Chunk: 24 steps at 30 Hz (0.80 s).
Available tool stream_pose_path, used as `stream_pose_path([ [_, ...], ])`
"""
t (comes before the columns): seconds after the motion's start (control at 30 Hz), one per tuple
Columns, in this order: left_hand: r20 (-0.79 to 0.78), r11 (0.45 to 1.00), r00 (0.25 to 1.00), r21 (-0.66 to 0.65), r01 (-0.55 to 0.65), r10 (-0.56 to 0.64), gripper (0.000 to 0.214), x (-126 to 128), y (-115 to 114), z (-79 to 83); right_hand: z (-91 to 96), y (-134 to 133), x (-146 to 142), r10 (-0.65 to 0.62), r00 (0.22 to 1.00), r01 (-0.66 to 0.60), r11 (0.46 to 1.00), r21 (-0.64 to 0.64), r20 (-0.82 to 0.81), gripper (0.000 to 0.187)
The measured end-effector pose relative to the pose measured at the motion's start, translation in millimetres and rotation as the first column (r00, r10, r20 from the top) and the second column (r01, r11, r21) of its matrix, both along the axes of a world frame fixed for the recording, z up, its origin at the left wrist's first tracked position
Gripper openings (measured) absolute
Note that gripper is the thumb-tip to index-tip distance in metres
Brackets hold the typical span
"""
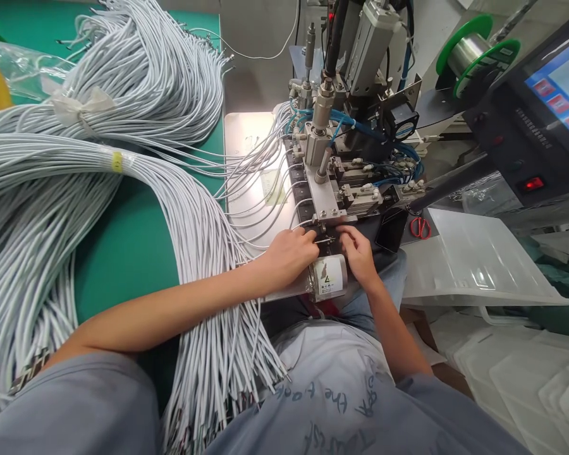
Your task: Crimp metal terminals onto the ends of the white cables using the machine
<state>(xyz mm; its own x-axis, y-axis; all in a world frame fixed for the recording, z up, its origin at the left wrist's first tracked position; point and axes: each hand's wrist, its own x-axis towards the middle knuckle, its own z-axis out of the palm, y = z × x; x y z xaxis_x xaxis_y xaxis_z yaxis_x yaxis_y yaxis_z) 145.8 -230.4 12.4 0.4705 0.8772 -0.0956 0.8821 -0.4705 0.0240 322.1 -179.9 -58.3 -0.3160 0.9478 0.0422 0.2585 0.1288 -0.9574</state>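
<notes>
My left hand (291, 254) is closed, its fingertips pinching the end of a white cable (323, 240) at the near end of the machine's fixture. My right hand (358, 253) is at the fixture's right side, thumb and fingers drawn together by the metal block; what lies between them is too small to make out. Directly below both hands sits a clear round container with a white label (330, 275). In front of my hands stands the soldering-type machine (318, 151), with several white cables laid side by side into its black slotted strip (305, 193).
Thick bundles of white cables (171, 208) cover much of the green mat (133, 253) at left. A solder wire spool (477, 55) and a control screen (559, 95) stand at upper right. Red scissors (420, 228) lie beside a white plastic tray (488, 259).
</notes>
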Motion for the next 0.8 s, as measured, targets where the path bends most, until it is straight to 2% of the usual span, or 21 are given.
stream_pose_path([
  [0.13, -0.015, 0.999, 1.000, -0.035, -0.013, 0.013, 0.012, 1.7, -1.3, 1.9, 8.3, -8.7, 4.1, 0.106, 0.983, -0.132, 0.976, 0.174, 0.147, 0.034],
  [0.3, -0.030, 0.998, 0.999, -0.044, -0.035, 0.034, 0.012, 1.1, -1.9, 4.2, 10.7, -11.5, 6.1, 0.127, 0.951, -0.203, 0.943, 0.262, 0.281, 0.032],
  [0.37, -0.031, 0.996, 0.998, -0.062, -0.058, 0.056, 0.014, 0.7, -1.9, 5.6, 16.4, -17.3, 5.8, 0.031, 0.963, -0.127, 0.928, 0.350, 0.268, 0.029],
  [0.47, -0.054, 0.988, 0.992, -0.097, -0.116, 0.112, 0.019, 1.5, -2.7, 7.7, 28.7, -41.1, -0.6, -0.184, 0.976, 0.117, 0.892, 0.437, 0.114, 0.024],
  [0.5, -0.065, 0.986, 0.988, -0.088, -0.143, 0.137, 0.021, 2.1, -3.1, 8.0, 32.2, -52.8, -5.0, -0.200, 0.977, 0.153, 0.901, 0.406, 0.075, 0.023],
  [0.53, -0.076, 0.982, 0.983, -0.069, -0.175, 0.170, 0.024, 2.8, -3.5, 7.9, 34.7, -65.7, -10.7, -0.160, 0.985, 0.132, 0.932, 0.337, 0.057, 0.021],
  [0.6, -0.094, 0.969, 0.965, -0.018, -0.247, 0.245, 0.031, 3.8, -3.9, 6.9, 36.7, -91.6, -25.2, 0.028, 0.999, -0.032, 0.993, 0.116, 0.033, 0.018],
  [0.63, -0.102, 0.961, 0.956, -0.002, -0.278, 0.276, 0.033, 3.9, -3.8, 6.3, 36.2, -103.1, -33.2, 0.119, 0.993, -0.119, 0.993, 0.000, 0.010, 0.020],
  [0.7, -0.109, 0.949, 0.944, 0.000, -0.315, 0.313, 0.034, 3.3, -2.7, 6.3, 33.5, -120.5, -48.9, 0.206, 0.978, -0.208, 0.965, -0.157, -0.025, 0.033],
  [0.8, -0.073, 0.951, 0.949, -0.024, -0.309, 0.307, 0.027, 2.6, -1.0, 10.2, 28.6, -131.7, -66.8, 0.237, 0.972, -0.231, 0.944, -0.234, -0.006, 0.032],
])
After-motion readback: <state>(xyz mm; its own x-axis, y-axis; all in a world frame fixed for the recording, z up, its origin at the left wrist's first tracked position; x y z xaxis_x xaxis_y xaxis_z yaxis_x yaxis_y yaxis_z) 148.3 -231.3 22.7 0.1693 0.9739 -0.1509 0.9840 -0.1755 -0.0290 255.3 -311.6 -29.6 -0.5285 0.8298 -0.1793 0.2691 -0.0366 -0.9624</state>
